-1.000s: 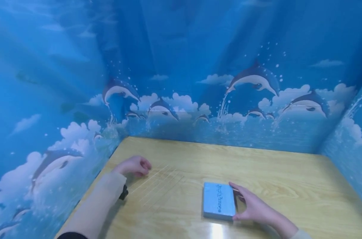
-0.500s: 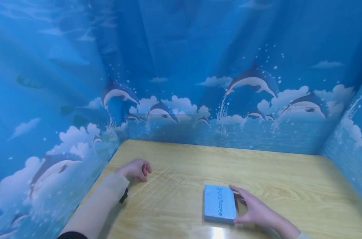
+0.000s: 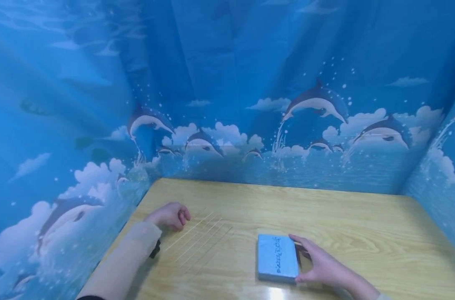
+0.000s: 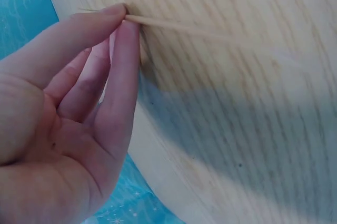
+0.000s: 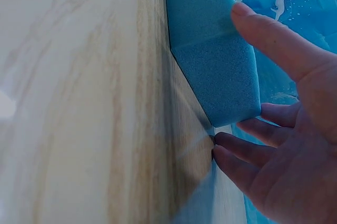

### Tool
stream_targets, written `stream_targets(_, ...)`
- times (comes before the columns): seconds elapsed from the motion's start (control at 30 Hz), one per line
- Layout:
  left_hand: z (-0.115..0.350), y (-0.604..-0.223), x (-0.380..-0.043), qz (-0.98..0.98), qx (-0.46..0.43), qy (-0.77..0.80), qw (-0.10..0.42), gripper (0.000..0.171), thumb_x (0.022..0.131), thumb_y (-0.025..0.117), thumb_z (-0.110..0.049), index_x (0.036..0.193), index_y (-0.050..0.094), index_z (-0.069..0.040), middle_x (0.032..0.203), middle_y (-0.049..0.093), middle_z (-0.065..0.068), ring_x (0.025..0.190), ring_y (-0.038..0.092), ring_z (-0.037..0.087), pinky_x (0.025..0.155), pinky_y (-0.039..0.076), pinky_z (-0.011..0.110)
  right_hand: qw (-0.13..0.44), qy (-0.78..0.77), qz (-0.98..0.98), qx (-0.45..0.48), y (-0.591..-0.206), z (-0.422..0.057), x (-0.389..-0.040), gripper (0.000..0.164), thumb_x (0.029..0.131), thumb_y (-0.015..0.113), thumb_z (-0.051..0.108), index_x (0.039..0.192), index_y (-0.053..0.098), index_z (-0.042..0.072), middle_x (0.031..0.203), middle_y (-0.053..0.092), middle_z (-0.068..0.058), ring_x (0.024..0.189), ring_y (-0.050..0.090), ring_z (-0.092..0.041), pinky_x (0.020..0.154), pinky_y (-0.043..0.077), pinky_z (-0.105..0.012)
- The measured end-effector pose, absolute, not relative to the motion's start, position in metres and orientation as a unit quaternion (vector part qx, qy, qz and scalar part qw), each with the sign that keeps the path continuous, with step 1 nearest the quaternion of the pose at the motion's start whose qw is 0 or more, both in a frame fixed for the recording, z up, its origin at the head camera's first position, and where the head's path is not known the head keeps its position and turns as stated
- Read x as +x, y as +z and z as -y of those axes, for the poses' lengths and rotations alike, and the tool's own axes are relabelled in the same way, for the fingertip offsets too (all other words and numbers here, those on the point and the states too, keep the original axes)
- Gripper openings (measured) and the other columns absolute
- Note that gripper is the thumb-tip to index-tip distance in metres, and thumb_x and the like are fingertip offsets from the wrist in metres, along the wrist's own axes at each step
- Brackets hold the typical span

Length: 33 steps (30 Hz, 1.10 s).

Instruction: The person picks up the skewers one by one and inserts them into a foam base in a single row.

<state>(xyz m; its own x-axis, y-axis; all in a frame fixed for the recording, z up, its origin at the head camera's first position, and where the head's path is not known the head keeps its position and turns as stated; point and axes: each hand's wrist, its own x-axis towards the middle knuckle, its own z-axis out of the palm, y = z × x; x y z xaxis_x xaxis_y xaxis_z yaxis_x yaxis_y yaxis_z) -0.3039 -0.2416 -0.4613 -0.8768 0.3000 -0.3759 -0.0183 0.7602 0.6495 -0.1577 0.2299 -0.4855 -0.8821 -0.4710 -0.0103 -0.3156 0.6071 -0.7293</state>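
left fingers (image 4: 122, 66) pinch 1 thin stick (image 4: 176, 27); right fingers (image 5: 245, 150) hold 1 flat blue block (image 3: 277, 256).

The head view looks forward and down across the desk (image 3: 347, 233) to the dolphin-print curtain (image 3: 227, 83). The left wrist view faces the desk close to the left grip (image 4: 73, 124); the right wrist view, rolled sideways, skims low along it beside the right grip (image 5: 289, 139). Head and right wrist views share the blue block (image 5: 218, 71).

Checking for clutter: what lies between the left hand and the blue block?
Thin sticks, then bare table up to the blue block, as the head view shows.
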Motion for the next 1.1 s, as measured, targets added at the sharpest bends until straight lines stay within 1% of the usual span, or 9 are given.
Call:
stream_targets(0.17, 0.244, -0.462, -0.303, -0.906, 0.078, 0.346, 0.233, 0.04, 0.067, 0.066, 0.015, 0.102, 0.066, -0.006, 0.084, 0.063, 0.008, 0.07, 0.06, 0.018, 0.061, 0.056, 0.027, 0.104, -0.385, -0.892, -0.214, -0.485, -0.23, -0.157, 0.113, 0.065, 0.086, 0.048, 0.15, 0.031, -0.002, 0.15, 0.039, -0.029, 0.128, 0.051, -0.044, 0.104, 0.047, -0.054)
stream_targets(0.37, 0.253, -0.455, -0.308, -0.887, 0.13, 0.375, 0.234, 0.046, 0.072, 0.062, 0.01, 0.116, 0.065, -0.003, 0.093, 0.065, 0.012, 0.069, 0.058, 0.016, 0.057, 0.051, 0.025, 0.1, -0.388, -0.893, -0.205, -0.483, -0.23, -0.159, 0.114, 0.063, 0.086, 0.049, 0.15, 0.032, -0.001, 0.152, 0.039, -0.026, 0.131, 0.049, -0.044, 0.106, 0.045, -0.053)
stream_targets(0.47, 0.253, -0.446, -0.31, -0.879, 0.137, 0.394, 0.229, 0.049, 0.074, 0.06, 0.008, 0.122, 0.062, -0.003, 0.101, 0.064, 0.017, 0.074, 0.059, 0.017, 0.061, 0.053, 0.027, 0.091, -0.387, -0.892, -0.213, -0.484, -0.231, -0.159, 0.114, 0.063, 0.086, 0.049, 0.149, 0.032, -0.002, 0.151, 0.039, -0.027, 0.132, 0.048, -0.045, 0.106, 0.045, -0.052)
stream_targets(0.6, 0.245, -0.433, -0.311, -0.857, 0.149, 0.445, 0.212, 0.045, 0.084, 0.065, 0.001, 0.128, 0.058, -0.001, 0.111, 0.062, 0.025, 0.086, 0.063, 0.019, 0.072, 0.059, 0.032, 0.097, -0.39, -0.891, -0.209, -0.484, -0.231, -0.159, 0.115, 0.061, 0.087, 0.049, 0.149, 0.033, -0.003, 0.151, 0.039, -0.027, 0.133, 0.047, -0.045, 0.106, 0.044, -0.052)
stream_targets(0.7, 0.23, -0.422, -0.305, -0.833, 0.172, 0.486, 0.2, 0.044, 0.089, 0.068, -0.004, 0.131, 0.055, 0.002, 0.113, 0.063, 0.024, 0.094, 0.065, 0.019, 0.082, 0.061, 0.034, 0.1, -0.391, -0.891, -0.207, -0.485, -0.232, -0.159, 0.116, 0.06, 0.087, 0.049, 0.148, 0.034, -0.003, 0.15, 0.04, -0.028, 0.132, 0.048, -0.045, 0.106, 0.044, -0.053)
stream_targets(0.77, 0.216, -0.413, -0.3, -0.816, 0.187, 0.511, 0.195, 0.045, 0.089, 0.069, -0.006, 0.131, 0.054, 0.003, 0.111, 0.065, 0.019, 0.096, 0.066, 0.018, 0.085, 0.061, 0.034, 0.098, -0.389, -0.893, -0.205, -0.486, -0.232, -0.16, 0.116, 0.059, 0.087, 0.05, 0.148, 0.034, -0.003, 0.15, 0.04, -0.027, 0.132, 0.048, -0.044, 0.106, 0.044, -0.052)
stream_targets(0.87, 0.191, -0.401, -0.289, -0.793, 0.203, 0.541, 0.19, 0.043, 0.088, 0.07, -0.005, 0.127, 0.055, 0.002, 0.105, 0.067, 0.01, 0.094, 0.067, 0.016, 0.085, 0.061, 0.033, 0.094, -0.389, -0.892, -0.211, -0.486, -0.233, -0.161, 0.115, 0.06, 0.087, 0.049, 0.148, 0.034, -0.003, 0.15, 0.04, -0.027, 0.132, 0.048, -0.044, 0.106, 0.044, -0.052)
stream_targets(1.0, 0.156, -0.39, -0.275, -0.754, 0.24, 0.584, 0.183, 0.041, 0.086, 0.07, -0.002, 0.124, 0.056, 0.004, 0.102, 0.066, 0.011, 0.092, 0.067, 0.016, 0.085, 0.061, 0.032, 0.09, -0.389, -0.89, -0.219, -0.487, -0.233, -0.16, 0.115, 0.06, 0.088, 0.046, 0.148, 0.034, -0.004, 0.149, 0.04, -0.029, 0.131, 0.048, -0.046, 0.106, 0.044, -0.053)
stream_targets(1.1, 0.135, -0.386, -0.266, -0.726, 0.262, 0.61, 0.178, 0.042, 0.085, 0.069, 0.001, 0.123, 0.054, 0.007, 0.1, 0.065, 0.009, 0.092, 0.066, 0.016, 0.086, 0.061, 0.033, 0.089, -0.38, -0.897, -0.209, -0.486, -0.231, -0.16, 0.115, 0.059, 0.088, 0.049, 0.148, 0.035, -0.002, 0.149, 0.042, -0.027, 0.132, 0.048, -0.043, 0.107, 0.044, -0.053)
